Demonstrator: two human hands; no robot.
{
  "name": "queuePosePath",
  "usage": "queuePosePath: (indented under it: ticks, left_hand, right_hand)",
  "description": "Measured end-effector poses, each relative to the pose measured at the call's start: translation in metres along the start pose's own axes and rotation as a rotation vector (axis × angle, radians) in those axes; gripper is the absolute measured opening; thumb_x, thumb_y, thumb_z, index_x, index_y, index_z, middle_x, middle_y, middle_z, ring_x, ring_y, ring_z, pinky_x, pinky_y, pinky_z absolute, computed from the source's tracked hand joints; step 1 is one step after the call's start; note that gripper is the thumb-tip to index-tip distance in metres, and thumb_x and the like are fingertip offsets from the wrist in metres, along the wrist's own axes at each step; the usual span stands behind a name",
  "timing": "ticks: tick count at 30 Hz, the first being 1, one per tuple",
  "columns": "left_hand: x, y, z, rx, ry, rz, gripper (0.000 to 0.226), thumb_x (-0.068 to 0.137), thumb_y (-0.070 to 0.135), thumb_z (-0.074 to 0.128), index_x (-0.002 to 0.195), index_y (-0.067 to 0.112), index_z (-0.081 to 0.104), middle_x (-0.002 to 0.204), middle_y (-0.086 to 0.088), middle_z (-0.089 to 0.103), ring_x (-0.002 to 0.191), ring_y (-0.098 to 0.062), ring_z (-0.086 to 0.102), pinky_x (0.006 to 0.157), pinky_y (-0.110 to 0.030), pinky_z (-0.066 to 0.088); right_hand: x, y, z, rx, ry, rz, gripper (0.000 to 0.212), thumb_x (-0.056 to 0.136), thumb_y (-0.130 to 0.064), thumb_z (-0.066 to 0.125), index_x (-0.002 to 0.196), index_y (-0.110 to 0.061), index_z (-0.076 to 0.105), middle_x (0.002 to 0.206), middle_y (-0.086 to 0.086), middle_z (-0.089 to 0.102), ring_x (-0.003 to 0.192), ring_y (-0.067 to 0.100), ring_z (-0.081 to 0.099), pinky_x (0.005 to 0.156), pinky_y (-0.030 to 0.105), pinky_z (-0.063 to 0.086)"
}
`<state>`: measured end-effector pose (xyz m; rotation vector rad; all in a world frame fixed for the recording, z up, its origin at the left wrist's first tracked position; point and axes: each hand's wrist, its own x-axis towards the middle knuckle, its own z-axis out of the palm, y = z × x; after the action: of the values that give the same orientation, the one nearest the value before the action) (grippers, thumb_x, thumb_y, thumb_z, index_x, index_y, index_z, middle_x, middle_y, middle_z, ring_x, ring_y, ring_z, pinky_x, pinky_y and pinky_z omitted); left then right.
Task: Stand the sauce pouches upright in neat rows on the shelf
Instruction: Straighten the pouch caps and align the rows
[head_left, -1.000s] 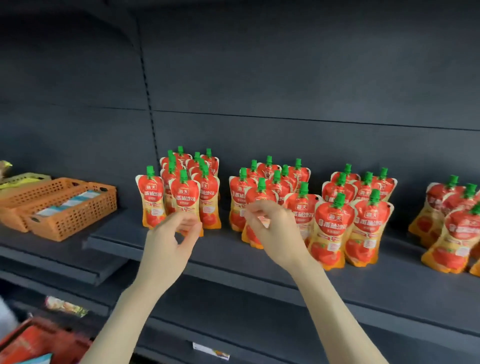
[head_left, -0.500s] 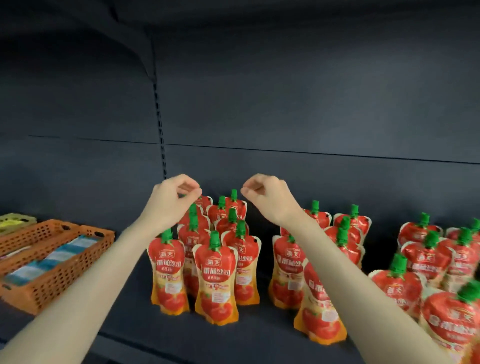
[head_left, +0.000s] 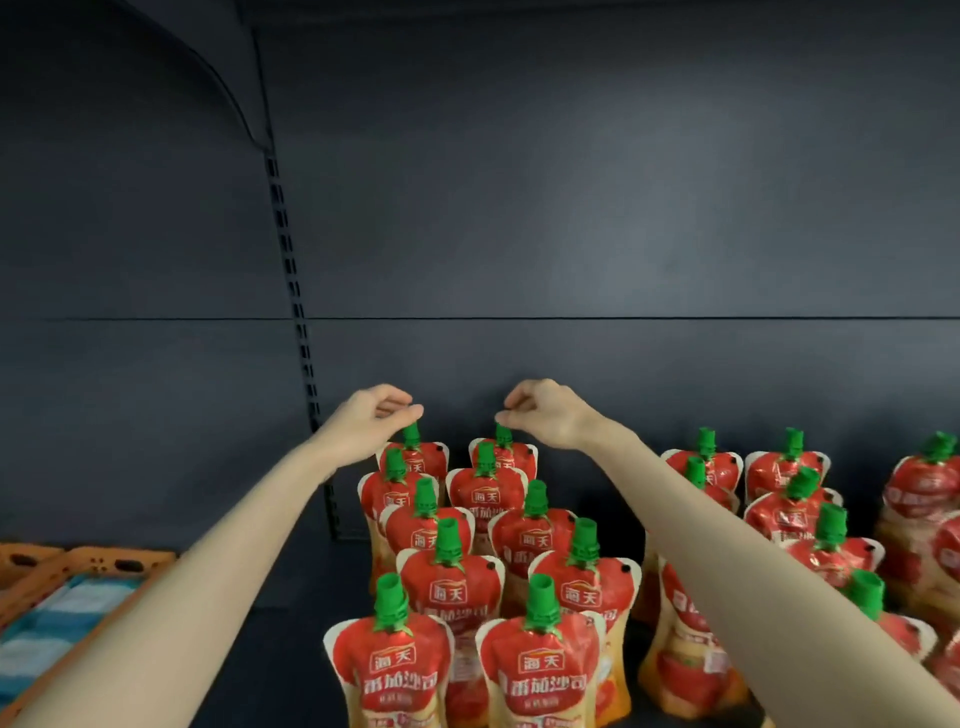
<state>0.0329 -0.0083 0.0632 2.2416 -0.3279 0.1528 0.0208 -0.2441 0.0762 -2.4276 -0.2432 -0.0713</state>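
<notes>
The dark shelf (head_left: 291, 613) carries red tomato-sauce pouches (head_left: 452, 587) with green caps, upright in two rows running from front edge to back panel; more groups stand toward the right end, an orange basket (head_left: 93, 577) at the left. Both arms have stretched from the front pouches a second ago to the rearmost pair. The left hand (head_left: 366, 421) pinches the back-left cap (head_left: 411, 435); the right hand (head_left: 543, 413), fingers together, touches the back-right cap (head_left: 503, 435). Likely only final straightening remains here.

Red sauce pouches (head_left: 540, 665) — green-capped — stand upright in rows on the dark shelf (head_left: 291, 670).
</notes>
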Motion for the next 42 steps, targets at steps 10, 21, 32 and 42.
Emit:
queuePosePath:
  ticks: [10,21,32,42]
  left_hand:
    - [0.021,-0.039,0.012,-0.266,-0.241,-0.037,0.028,0.091,0.036,0.054,0.101,0.014,0.068,0.1,-0.005,0.071,0.095,-0.018,0.067,0.084,-0.031,0.053]
    - [0.041,-0.021,0.024,-0.359,-0.427,-0.051,0.025,0.089,0.028,0.059,0.102,0.009,0.068,0.101,-0.012,0.071,0.088,-0.02,0.069,0.076,-0.03,0.057]
    - [0.043,-0.015,0.029,-0.322,-0.5,-0.046,0.025,0.087,0.033,0.06,0.102,0.016,0.07,0.102,-0.01,0.071,0.099,-0.027,0.067,0.092,-0.047,0.051]
    - [0.041,-0.013,0.025,-0.314,-0.528,-0.06,0.031,0.078,0.038,0.063,0.099,0.018,0.071,0.101,-0.01,0.072,0.097,-0.026,0.068,0.092,-0.048,0.051]
  right_hand:
    - [0.011,0.011,0.023,0.057,-0.097,0.082,0.021,0.094,-0.033,0.052,0.098,-0.014,0.059,0.093,0.008,0.066,0.093,0.025,0.064,0.089,0.042,0.052]
    - [0.002,0.031,-0.001,0.114,-0.159,0.151,0.019,0.096,-0.029,0.049,0.101,-0.013,0.058,0.109,0.018,0.066,0.101,0.029,0.065,0.091,0.046,0.053]
    - [-0.001,0.036,-0.006,0.068,-0.169,0.15,0.024,0.097,-0.03,0.048,0.109,-0.012,0.058,0.109,0.015,0.065,0.102,0.026,0.064,0.093,0.046,0.052]
    - [-0.001,0.036,-0.005,0.049,-0.16,0.14,0.021,0.096,-0.032,0.047,0.108,-0.016,0.057,0.109,0.011,0.065,0.103,0.023,0.063,0.097,0.046,0.049]
